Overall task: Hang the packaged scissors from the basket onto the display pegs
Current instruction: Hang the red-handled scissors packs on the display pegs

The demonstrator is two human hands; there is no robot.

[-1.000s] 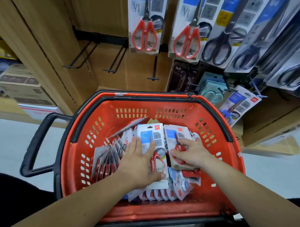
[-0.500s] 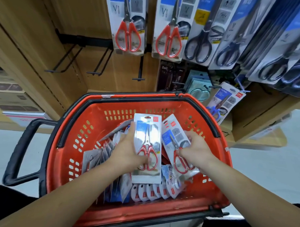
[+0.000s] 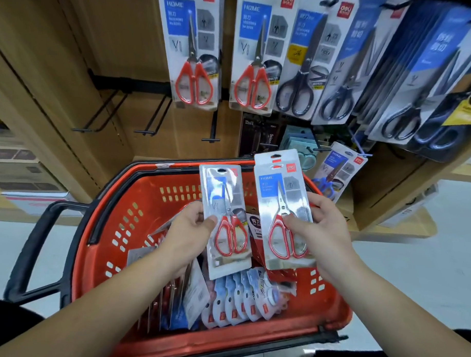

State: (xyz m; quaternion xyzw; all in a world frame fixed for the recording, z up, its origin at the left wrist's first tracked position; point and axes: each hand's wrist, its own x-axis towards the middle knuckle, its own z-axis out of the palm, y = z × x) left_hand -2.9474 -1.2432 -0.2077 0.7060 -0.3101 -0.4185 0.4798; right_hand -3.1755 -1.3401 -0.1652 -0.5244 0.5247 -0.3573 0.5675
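Above the basket, my left hand pinches one scissors pack upright; my right hand grips a second pack beside it.

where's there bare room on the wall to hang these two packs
Three bare pegs hang on the black rail, left of the dark packs, beside the hung red-handled packs. Rightward the black-handled packs overlap tightly; the basket is crammed too.

A: What's in the basket?
B: Flat packs on edge — small white packs nearest.
A: And the pegs?
B: 2 red-handled scissor packs side by side, black-handled packs right of them.
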